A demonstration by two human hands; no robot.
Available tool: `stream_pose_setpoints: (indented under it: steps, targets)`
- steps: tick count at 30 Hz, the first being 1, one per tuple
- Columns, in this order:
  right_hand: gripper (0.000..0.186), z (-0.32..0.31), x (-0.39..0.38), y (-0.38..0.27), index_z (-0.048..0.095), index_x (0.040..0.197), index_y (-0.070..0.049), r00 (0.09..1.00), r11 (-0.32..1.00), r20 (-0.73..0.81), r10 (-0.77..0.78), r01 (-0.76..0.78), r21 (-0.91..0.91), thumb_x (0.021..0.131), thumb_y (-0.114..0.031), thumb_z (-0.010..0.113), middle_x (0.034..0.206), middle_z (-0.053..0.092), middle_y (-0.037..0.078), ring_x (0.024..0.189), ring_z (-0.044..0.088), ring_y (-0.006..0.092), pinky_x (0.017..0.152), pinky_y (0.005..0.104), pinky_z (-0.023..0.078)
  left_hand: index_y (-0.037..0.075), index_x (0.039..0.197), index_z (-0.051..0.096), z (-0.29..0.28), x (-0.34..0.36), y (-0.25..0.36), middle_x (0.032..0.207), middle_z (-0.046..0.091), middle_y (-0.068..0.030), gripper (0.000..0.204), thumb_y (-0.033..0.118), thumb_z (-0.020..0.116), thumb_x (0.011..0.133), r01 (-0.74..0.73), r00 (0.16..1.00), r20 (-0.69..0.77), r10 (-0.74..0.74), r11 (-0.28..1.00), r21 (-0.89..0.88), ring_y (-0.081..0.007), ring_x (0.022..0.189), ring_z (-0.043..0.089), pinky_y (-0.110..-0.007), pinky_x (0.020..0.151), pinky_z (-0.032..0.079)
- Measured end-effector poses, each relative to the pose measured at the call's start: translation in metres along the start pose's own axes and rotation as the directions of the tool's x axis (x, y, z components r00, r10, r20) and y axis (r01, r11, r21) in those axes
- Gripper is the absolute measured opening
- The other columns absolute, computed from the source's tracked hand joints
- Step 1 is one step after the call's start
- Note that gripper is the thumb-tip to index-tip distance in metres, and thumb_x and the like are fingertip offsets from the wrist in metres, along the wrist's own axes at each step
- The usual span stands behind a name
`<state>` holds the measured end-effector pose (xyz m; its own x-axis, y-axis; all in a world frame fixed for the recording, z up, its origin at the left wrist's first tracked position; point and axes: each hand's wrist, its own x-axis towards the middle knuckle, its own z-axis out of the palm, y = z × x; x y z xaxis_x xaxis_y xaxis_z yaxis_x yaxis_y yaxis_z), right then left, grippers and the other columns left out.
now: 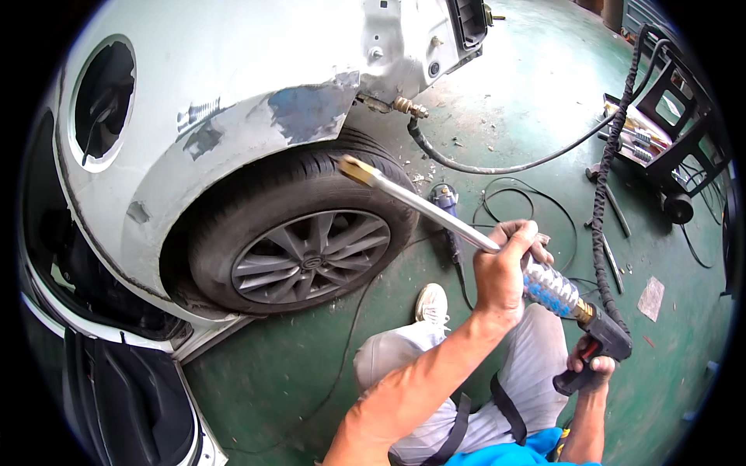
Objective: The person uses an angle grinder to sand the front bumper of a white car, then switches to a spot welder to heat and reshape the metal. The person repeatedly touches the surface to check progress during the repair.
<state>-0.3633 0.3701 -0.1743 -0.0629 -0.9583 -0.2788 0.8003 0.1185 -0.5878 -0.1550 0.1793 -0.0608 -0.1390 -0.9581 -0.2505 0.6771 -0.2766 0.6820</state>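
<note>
Both my hands are on a dent-puller welding gun [561, 289], held slantwise above my knees. My right hand [594, 365] is closed round its black pistol grip at the lower right. Farther forward, my left hand [509, 264] wraps round the tool where the long metal rod meets a clear and blue ribbed section. The rod's brass-coloured tip [356, 169] appears in front of the tyre [256, 186]; whether it touches cannot be told. Above the wheel, the white car panel [256, 58] has scraped grey patches [307, 113] along the arch.
A thick black wrapped cable [600, 210] runs from the gun toward a black cart [668, 109] holding tools. A second cable ends in a brass clamp [408, 107] at the panel edge. A blue grinder [445, 200], thin cords and metal bars [612, 260] lie on the green floor.
</note>
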Motion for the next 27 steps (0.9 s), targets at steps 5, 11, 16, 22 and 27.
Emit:
stream_pose_setpoints:
  steps: [5,11,16,22,27]
  targets:
    - [0.051,-0.031,-0.028,-0.002,0.06,0.099,0.007,0.999,0.996,-0.015,-0.047,0.046,-0.072,0.056,-0.015,0.078,0.077,0.063,0.012,0.054,0.061,0.0239,0.056,0.0385,0.053,0.002,0.1,0.058,-0.001,-0.006,-0.026,0.071,0.063,-0.0077,0.015,0.015,0.062,0.093,0.134,0.99,-0.053,-0.132,0.991,0.027,-0.0179,0.063,0.064,-0.03,0.061,0.052]
    - [0.054,-0.011,-0.017,0.015,0.058,0.107,0.007,0.998,0.996,-0.001,-0.058,0.058,0.065,0.06,-0.013,0.077,0.083,0.065,0.014,0.057,0.062,0.0244,0.056,0.0392,0.052,0.006,0.103,0.058,0.006,-0.009,0.0,0.075,0.067,-0.0099,0.014,0.018,0.06,0.097,-0.106,0.991,-0.072,0.116,0.987,0.123,-0.0148,0.06,0.063,-0.025,0.054,0.051]
    - [0.052,0.006,0.0,0.029,0.057,0.106,0.003,0.998,0.998,0.059,-0.027,0.024,0.05,0.064,-0.02,0.077,0.085,0.064,0.009,0.058,0.061,0.02,0.056,0.0372,0.049,0.007,0.097,0.054,0.002,0.003,0.038,0.071,0.05,0.0014,0.015,0.021,0.057,0.099,-0.203,0.973,-0.116,0.201,0.979,-0.01,-0.0094,0.061,0.049,-0.028,0.065,0.047]
    - [0.047,0.033,0.013,0.043,0.059,0.101,0.003,0.996,0.999,0.086,-0.009,0.005,0.054,0.064,-0.02,0.077,0.083,0.064,0.008,0.057,0.059,0.0198,0.054,0.0366,0.046,0.009,0.093,0.051,-0.003,0.012,0.062,0.067,0.046,0.0032,0.019,0.025,0.058,0.1,-0.261,0.959,-0.108,0.262,0.965,0.023,-0.0084,0.056,0.045,-0.028,0.059,0.044]
    - [0.046,0.027,0.017,0.048,0.059,0.1,0.004,0.994,0.997,0.11,-0.015,0.007,0.07,0.064,-0.02,0.076,0.082,0.063,0.008,0.057,0.058,0.0193,0.054,0.0362,0.045,0.009,0.091,0.05,0.003,0.014,0.064,0.067,0.045,0.0029,0.018,0.023,0.055,0.101,-0.256,0.963,-0.076,0.257,0.966,0.024,-0.0083,0.055,0.044,-0.029,0.059,0.045]
